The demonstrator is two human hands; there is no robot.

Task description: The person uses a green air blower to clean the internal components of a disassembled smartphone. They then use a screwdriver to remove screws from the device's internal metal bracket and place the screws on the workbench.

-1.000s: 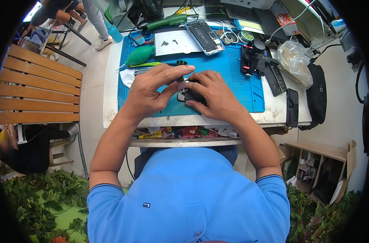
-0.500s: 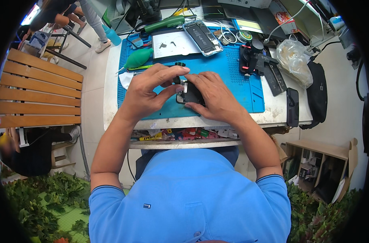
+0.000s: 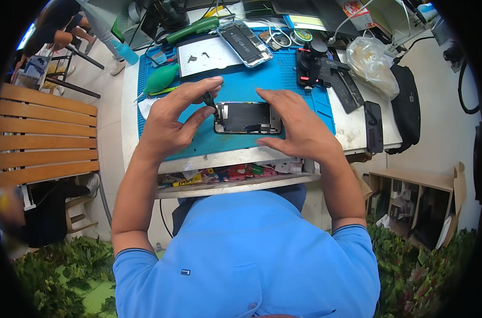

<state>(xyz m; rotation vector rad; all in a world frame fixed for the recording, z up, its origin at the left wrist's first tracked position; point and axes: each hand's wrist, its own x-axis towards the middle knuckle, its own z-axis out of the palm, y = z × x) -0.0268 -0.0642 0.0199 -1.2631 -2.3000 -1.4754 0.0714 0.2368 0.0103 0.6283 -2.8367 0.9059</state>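
Observation:
A phone display assembly [image 3: 247, 117] lies back side up on the blue work mat [image 3: 235, 90], its black inner plate and metal parts showing. My left hand [image 3: 176, 119] pinches a dark screwdriver [image 3: 209, 99] between thumb and fingers. The screwdriver points down to the left end of the assembly; whether its tip touches a screw is too small to tell. Beside the right end is my right hand [image 3: 299, 124], open, thumb and fingers apart, holding nothing. Behind, an opened phone with a blue frame [image 3: 244, 43] rests partly on a white tray [image 3: 220, 57] with small dark parts.
A green air blower [image 3: 161, 78] sits left of the tray. To the right are a black clamp fixture [image 3: 310, 66], a plastic bag [image 3: 372, 66], a dark phone [image 3: 373, 127] and a black pouch [image 3: 409, 108]. A cluttered open drawer [image 3: 235, 185] lies under the table edge.
My right hand has come off the display assembly and opened to its right, uncovering it. My left hand keeps its pinch, with the screwdriver showing more clearly. The whole view has shifted slightly.

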